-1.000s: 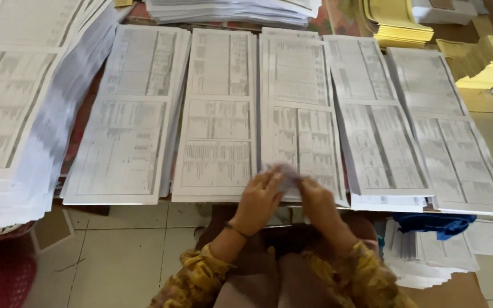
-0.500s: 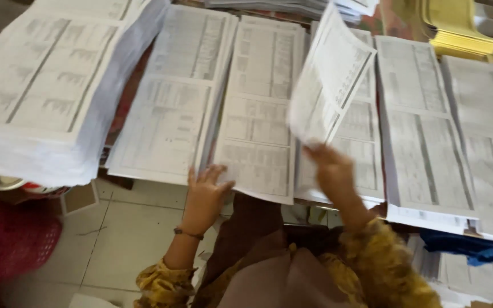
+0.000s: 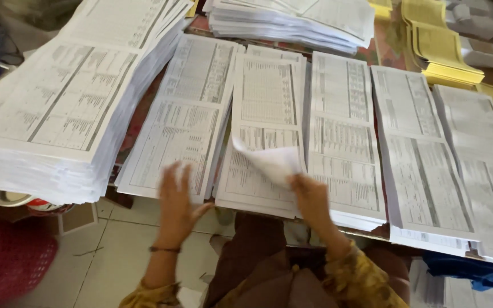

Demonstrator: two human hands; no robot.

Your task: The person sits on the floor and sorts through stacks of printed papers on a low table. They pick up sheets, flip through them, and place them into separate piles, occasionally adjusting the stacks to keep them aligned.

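Several long stacks of white printed sheets lie side by side on a table. My right hand (image 3: 310, 197) pinches a loose printed sheet (image 3: 269, 162), which curls over the second stack from the left (image 3: 263, 114). My left hand (image 3: 177, 202) hovers with fingers spread at the near end of the leftmost flat stack (image 3: 181, 131), holding nothing. Both sleeves are yellow patterned, and a thin bracelet is on the left wrist.
A very tall pile of printed sheets (image 3: 64, 108) overhangs the table at the left. More white stacks (image 3: 292, 20) and yellow sheets (image 3: 443, 48) lie at the back. A red basket (image 3: 7, 259) stands on the tiled floor, blue cloth (image 3: 469, 271) at lower right.
The right hand lifted a sheet from the middle stacks, swung it up, then brought it down and leftward over the second stack. The left hand moved left and opened.
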